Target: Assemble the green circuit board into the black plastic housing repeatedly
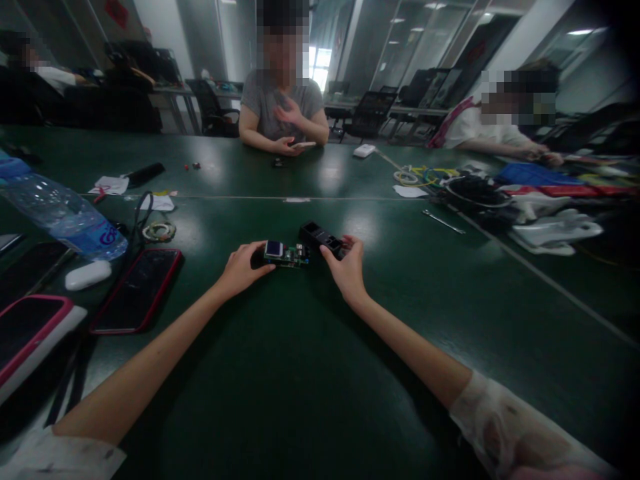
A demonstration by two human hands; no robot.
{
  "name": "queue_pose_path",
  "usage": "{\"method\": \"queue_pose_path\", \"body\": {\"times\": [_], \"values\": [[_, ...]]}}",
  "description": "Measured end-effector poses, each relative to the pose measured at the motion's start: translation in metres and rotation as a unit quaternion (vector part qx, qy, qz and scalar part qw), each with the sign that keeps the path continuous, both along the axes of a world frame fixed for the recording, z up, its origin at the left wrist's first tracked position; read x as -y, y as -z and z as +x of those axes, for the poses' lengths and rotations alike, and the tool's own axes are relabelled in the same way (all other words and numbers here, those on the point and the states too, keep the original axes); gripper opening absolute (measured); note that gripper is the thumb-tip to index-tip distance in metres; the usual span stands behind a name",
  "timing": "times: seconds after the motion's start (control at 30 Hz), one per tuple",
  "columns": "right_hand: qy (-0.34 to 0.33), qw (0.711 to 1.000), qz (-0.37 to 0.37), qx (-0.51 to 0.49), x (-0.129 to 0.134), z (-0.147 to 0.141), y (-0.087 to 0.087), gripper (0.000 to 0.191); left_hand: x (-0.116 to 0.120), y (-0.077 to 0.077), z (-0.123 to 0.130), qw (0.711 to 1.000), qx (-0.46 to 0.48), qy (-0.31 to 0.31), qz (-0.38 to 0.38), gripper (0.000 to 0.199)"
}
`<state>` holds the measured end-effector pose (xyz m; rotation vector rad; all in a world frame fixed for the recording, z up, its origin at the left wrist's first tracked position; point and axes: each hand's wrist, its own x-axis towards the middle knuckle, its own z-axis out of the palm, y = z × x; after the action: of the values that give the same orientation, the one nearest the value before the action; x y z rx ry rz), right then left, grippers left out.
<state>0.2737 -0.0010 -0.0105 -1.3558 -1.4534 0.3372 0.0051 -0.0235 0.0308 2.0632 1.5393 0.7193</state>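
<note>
The fingers (256, 248) of the left hand (239, 270) grip a small circuit board (290, 255) at its screen (274, 249) end; just to their right, the right hand (351, 267) clasps a black case (320, 237). The board looks light, stiff and fragile, safest held by its edges; the case seems light and smooth, best taken by its sides. Its inside cannot be made out. Well left of the fingers is a clear bottle (75, 217), its fill unclear.
</note>
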Motion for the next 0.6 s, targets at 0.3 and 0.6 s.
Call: {"method": "queue_pose_path", "body": {"times": [0.3,0.6], "values": [[0.027,0.999,-0.006,-0.043,-0.0002,-0.0035,-0.0027,0.059,-0.0035,0.0036,-0.0014,1.0,-0.012,0.003,0.015,0.057],[0.022,0.999,-0.014,-0.024,-0.0002,-0.003,-0.0014,0.058,-0.0016,0.0024,-0.0015,1.0,-0.007,0.005,0.009,0.058]]}}
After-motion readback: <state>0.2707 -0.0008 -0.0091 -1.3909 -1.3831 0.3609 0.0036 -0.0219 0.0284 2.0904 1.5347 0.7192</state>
